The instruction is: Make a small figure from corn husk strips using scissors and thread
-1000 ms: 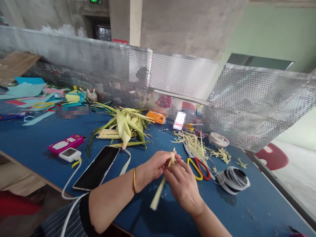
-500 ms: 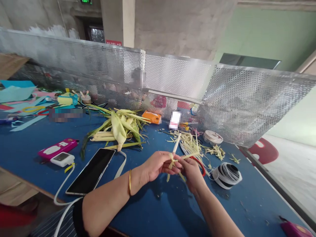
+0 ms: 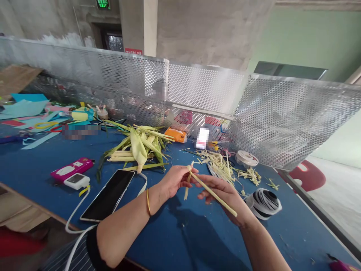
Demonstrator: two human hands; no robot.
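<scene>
My left hand [image 3: 174, 180] is closed in a pinch on a knot of pale yellow-green leaf strips [image 3: 188, 172] above the blue table [image 3: 34, 165]. A long strip [image 3: 214, 194] runs from that knot down to the right across the palm of my right hand [image 3: 222, 192]. My right hand lies under the strip with its fingers partly spread. A short strip end hangs below the knot. A gold bangle [image 3: 148, 202] is on my left wrist.
A pile of green and pale leaves [image 3: 139, 145] lies behind my hands. Cut strip scraps [image 3: 221, 165], a roll of black-and-white tape [image 3: 263, 203], a phone [image 3: 108, 194] on a white cable, a pink device [image 3: 72, 167] and an orange box [image 3: 175, 134] lie around. A perforated metal screen [image 3: 197, 94] closes the table's far side.
The strip that stood upright above the knot now lies down to the right over my right hand. My right hand has loosened from a pinch to partly spread fingers. The scissors are hidden.
</scene>
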